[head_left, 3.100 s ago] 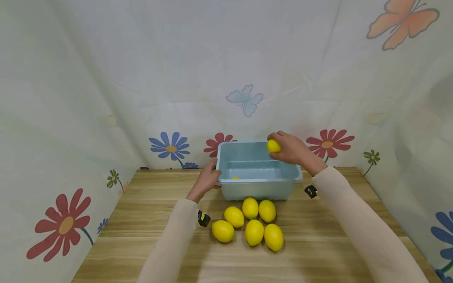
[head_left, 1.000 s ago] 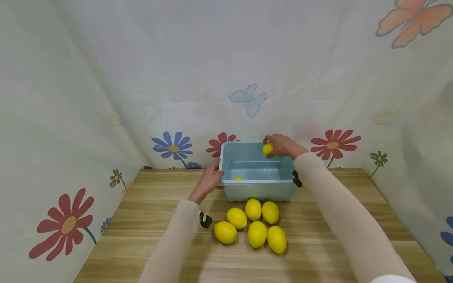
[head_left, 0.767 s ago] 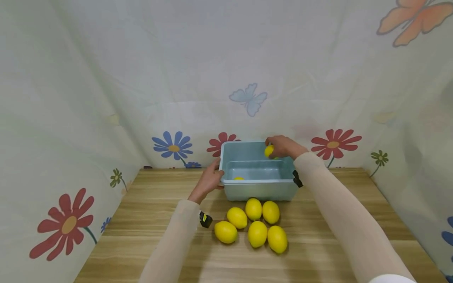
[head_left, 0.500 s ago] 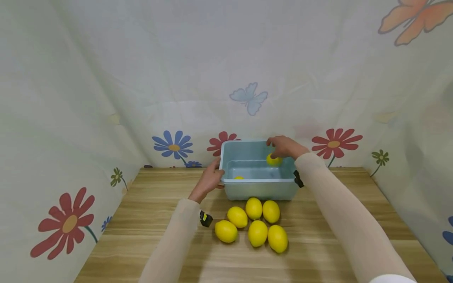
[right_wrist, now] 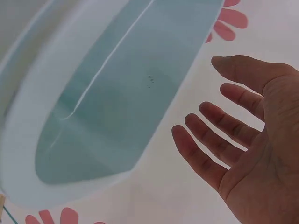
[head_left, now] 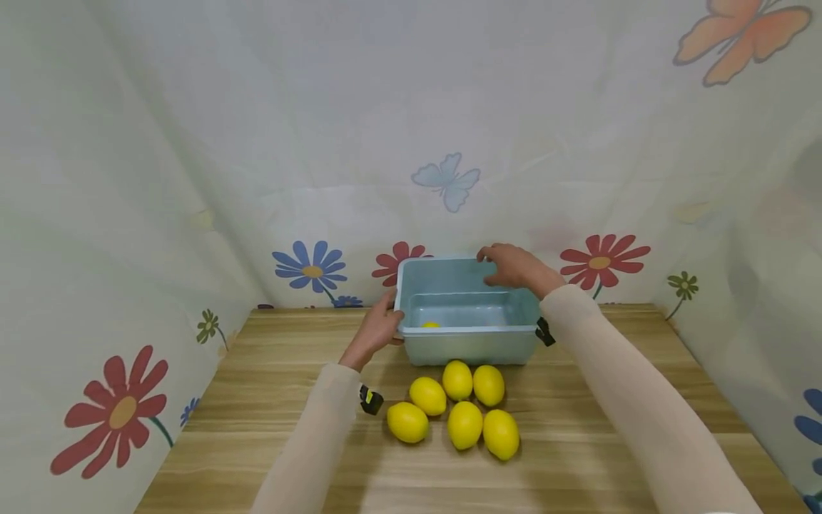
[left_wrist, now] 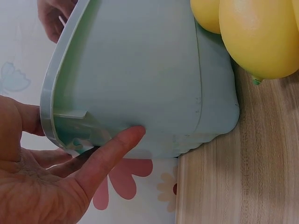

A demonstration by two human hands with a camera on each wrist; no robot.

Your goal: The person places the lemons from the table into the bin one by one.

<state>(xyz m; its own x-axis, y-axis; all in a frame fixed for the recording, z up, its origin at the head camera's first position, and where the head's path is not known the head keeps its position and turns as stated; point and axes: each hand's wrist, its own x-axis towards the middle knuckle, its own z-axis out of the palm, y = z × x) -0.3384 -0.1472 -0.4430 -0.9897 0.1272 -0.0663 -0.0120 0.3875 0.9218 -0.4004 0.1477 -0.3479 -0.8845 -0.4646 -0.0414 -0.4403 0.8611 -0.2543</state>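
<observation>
While the right hand (head_left: 519,268) hovers above the right end of a pale blue bin (head_left: 471,348), its fingers spread and nothing in its grasp, the left hand (head_left: 375,327) grips the bin's opposite end at the rim, one digit pressed to the outer wall. A sliver of one yellow lemon (head_left: 431,325) shows inside, by the near left corner; whether the front wall hides more cannot be told. Just outside that wall, six lemons (head_left: 465,425) lie loosely grouped on the wood-grain tabletop (head_left: 597,414), the rear pair nearest the bin. A tug or downward push by the left hand could slide or tip the bin, its base nudging those nearest lemons and setting their rounded bodies rolling. A black device (head_left: 544,332) at the right wrist sits close to the near right corner, where a low sweep of the arm might clip the rim and jolt the bin. Behind, a floral backdrop (head_left: 347,164) hangs near the bin's far side and could bunch up if the bin were shoved backward.
</observation>
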